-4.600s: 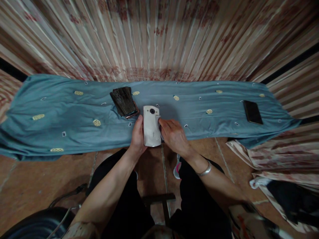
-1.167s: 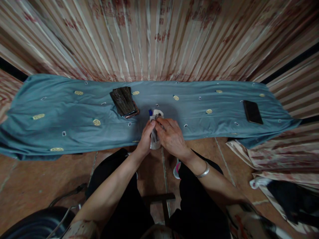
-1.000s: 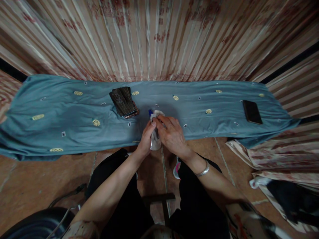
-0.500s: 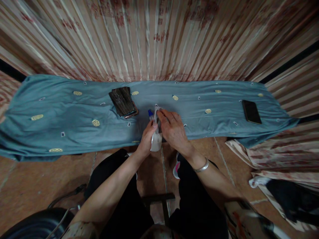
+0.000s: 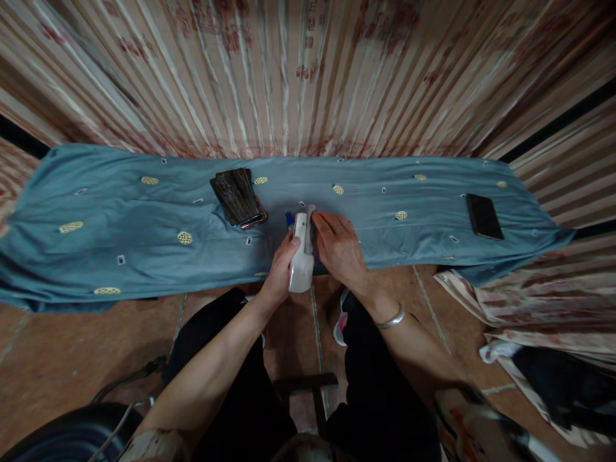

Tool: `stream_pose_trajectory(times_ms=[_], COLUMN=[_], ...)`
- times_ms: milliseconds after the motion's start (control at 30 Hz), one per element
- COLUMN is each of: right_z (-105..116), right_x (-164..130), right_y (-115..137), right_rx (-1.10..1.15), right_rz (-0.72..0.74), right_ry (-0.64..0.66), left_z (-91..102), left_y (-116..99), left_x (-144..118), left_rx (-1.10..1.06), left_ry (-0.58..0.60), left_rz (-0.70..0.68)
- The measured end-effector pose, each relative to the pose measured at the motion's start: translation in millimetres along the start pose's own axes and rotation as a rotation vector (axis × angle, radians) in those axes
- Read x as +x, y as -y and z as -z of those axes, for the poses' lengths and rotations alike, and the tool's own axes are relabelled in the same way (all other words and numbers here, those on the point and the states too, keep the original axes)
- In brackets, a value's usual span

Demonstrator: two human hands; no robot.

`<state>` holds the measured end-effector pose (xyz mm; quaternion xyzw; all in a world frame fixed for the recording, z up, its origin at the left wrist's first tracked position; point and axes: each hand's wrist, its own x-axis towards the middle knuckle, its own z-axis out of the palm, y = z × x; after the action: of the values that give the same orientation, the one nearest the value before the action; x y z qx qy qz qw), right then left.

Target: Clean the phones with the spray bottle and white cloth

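My left hand (image 5: 280,273) is closed around a pale, phone-shaped slab (image 5: 301,266) with a shiny, film-like surface, held over the table's near edge. A small dark dot shows near its upper end. My right hand (image 5: 339,250) is closed, with thumb and fingers pinching a narrow greyish strip (image 5: 308,228) along the slab's right side. Whether the strip is film or part of the slab, I cannot tell. Behind my left fingers, a small blue-topped object (image 5: 289,219) is partly hidden. Left of my hands lies a stack of dark phones (image 5: 237,196).
A blue-green cloth with yellow pineapple prints (image 5: 144,224) covers the long, narrow table. One black phone (image 5: 484,216) lies near its right end. Patterned curtains (image 5: 308,96) hang behind it. A dark round object (image 5: 72,436) is on the floor at lower left.
The pale slab has turned so that more of its broad face shows. My right hand has shifted slightly right, and the strip has moved to the slab's right side.
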<state>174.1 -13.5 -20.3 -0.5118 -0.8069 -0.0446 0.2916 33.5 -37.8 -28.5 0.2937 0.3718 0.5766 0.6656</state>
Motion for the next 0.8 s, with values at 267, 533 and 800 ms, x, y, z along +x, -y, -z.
stream_pose_trajectory(times_ms=[267, 533, 800], right_z=[-3.1, -4.5, -4.1], right_x=[-1.5, -2.8, -4.1], right_y=[-4.5, -1.5, 6.6], right_rx=[-0.010, 0.028, -0.013], right_rz=[-0.001, 0.003, 0.037], right_ry=[-0.020, -0.004, 0.016], left_z=[3.9, 2.2, 3.3], left_y=[-0.6, -5.1, -12.0], left_x=[0.7, 4.2, 5.3], left_rx=[0.010, -0.050, -0.110], left_ry=[-0.028, -0.098, -0.128], left_rz=[0.008, 0.036, 0.066])
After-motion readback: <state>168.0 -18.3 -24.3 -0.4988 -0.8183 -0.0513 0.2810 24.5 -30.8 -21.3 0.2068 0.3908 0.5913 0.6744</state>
